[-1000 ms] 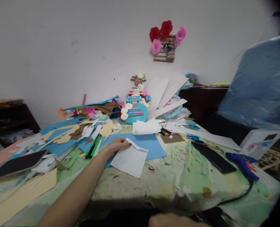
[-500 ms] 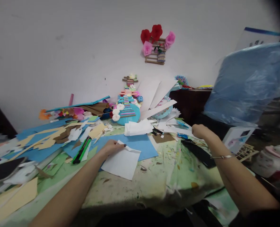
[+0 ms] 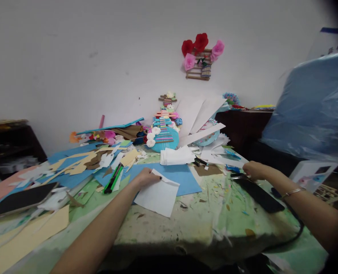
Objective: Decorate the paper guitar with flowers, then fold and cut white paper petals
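My left hand (image 3: 148,178) is closed on the upper edge of a white sheet of paper (image 3: 159,196), thumb on top. The sheet lies partly over a blue sheet (image 3: 187,182). On the right, my right hand (image 3: 254,170) has its fingers curled down at the upper end of a black phone-like slab (image 3: 262,196). A small shiny metal piece (image 3: 237,176) shows beside those fingers; whether they grip it is hidden. A green and black utility knife (image 3: 113,179) rests left of my left hand.
Folded white paper (image 3: 177,155), black pens (image 3: 201,163) and a brown piece (image 3: 210,170) lie behind the sheet. A blue lute-shaped craft (image 3: 166,139) leans at the back. Paper scraps (image 3: 80,161) and a dark tablet-like slab (image 3: 22,198) cover the left side.
The view has turned left, so everything appears shifted right. My right hand has come down closer to the table by the black slab. My left hand still holds the white paper.
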`<state>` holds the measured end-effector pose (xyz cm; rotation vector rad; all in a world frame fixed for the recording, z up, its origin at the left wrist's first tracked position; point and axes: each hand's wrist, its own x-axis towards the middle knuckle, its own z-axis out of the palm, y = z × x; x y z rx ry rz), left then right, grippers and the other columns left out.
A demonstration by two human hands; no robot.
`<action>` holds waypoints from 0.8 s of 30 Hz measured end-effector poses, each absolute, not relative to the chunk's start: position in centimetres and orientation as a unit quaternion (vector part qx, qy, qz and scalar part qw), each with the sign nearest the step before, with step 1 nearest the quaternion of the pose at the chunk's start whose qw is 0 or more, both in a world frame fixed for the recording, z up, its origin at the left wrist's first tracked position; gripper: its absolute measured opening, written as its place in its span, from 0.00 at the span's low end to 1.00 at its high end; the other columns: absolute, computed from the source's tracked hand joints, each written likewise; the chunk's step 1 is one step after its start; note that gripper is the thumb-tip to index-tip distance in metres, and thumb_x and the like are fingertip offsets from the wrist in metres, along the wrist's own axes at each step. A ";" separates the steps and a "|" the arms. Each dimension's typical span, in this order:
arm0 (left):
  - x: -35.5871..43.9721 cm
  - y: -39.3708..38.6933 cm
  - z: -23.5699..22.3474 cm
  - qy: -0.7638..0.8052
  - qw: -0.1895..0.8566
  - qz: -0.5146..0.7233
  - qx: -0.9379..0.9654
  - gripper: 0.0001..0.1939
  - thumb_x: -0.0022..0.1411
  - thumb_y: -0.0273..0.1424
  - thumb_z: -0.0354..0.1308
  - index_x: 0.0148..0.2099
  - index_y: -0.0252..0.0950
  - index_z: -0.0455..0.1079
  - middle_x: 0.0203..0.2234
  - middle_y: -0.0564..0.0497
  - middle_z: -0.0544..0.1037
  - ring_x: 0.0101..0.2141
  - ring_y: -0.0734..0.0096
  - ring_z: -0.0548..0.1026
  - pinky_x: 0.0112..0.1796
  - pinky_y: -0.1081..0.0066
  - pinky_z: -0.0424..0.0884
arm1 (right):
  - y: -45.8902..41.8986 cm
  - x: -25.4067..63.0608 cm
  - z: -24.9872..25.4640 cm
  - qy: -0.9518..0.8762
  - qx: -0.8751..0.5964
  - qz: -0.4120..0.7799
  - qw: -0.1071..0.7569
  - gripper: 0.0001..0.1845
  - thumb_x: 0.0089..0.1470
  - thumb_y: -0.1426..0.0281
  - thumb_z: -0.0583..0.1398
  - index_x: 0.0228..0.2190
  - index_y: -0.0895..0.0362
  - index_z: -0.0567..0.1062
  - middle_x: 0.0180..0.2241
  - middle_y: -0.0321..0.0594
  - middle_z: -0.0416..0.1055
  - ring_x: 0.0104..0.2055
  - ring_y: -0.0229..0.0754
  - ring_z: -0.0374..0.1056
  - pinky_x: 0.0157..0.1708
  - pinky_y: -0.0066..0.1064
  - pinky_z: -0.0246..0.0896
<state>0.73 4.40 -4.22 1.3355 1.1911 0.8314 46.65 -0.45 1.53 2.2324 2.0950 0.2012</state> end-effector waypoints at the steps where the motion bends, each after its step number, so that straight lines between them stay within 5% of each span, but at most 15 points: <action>1: 0.7 4.2 -3.9 0.518 0.552 0.340 0.558 0.10 0.36 0.32 0.68 0.22 0.35 0.71 0.18 0.49 0.76 0.20 0.62 0.73 0.21 0.70 0.65 | -0.5 46.5 2.1 0.696 0.714 0.064 0.042 0.09 0.32 0.85 0.62 0.18 0.60 0.74 0.23 0.43 0.70 0.24 0.37 0.64 0.25 0.27 0.50; 8: 0.4 3.6 -2.2 0.423 0.555 0.389 0.601 0.11 0.39 0.30 0.64 0.26 0.35 0.66 0.18 0.55 0.71 0.20 0.74 0.68 0.22 0.76 0.61 | -1.9 43.1 6.5 0.754 0.653 0.073 0.002 0.02 0.43 0.76 0.58 0.22 0.58 0.70 0.22 0.39 0.68 0.24 0.33 0.58 0.26 0.29 0.47; 11: 0.4 3.5 -1.8 0.387 0.552 0.419 0.608 0.11 0.40 0.30 0.62 0.27 0.35 0.63 0.18 0.58 0.67 0.19 0.77 0.65 0.21 0.78 0.57 | -3.3 39.6 6.8 0.812 0.554 -0.065 -0.170 0.04 0.47 0.70 0.57 0.27 0.58 0.68 0.22 0.36 0.67 0.24 0.33 0.58 0.26 0.26 0.50; 15: 0.6 3.3 -1.4 0.383 0.526 0.459 0.605 0.13 0.41 0.31 0.60 0.30 0.36 0.61 0.18 0.59 0.66 0.20 0.78 0.65 0.22 0.78 0.58 | -4.2 33.3 4.7 0.729 0.457 -0.377 -0.343 0.17 0.44 0.63 0.63 0.33 0.55 0.61 0.20 0.32 0.67 0.20 0.33 0.60 0.20 0.24 0.50; 19: 0.4 3.1 -1.0 0.380 0.500 0.493 0.602 0.15 0.44 0.32 0.60 0.37 0.36 0.65 0.23 0.56 0.71 0.24 0.75 0.69 0.25 0.76 0.62 | -3.2 27.6 1.8 0.681 0.386 -0.486 -0.390 0.28 0.43 0.60 0.65 0.43 0.55 0.61 0.16 0.27 0.62 0.15 0.32 0.55 0.15 0.22 0.45; 24: -0.1 3.1 -0.8 0.378 0.518 0.498 0.584 0.20 0.47 0.36 0.61 0.43 0.35 0.66 0.24 0.54 0.73 0.23 0.73 0.70 0.23 0.76 0.61 | -1.2 23.6 -1.0 0.629 0.273 -0.592 -0.424 0.24 0.50 0.51 0.58 0.37 0.60 0.70 0.17 0.30 0.57 0.17 0.32 0.55 0.16 0.25 0.52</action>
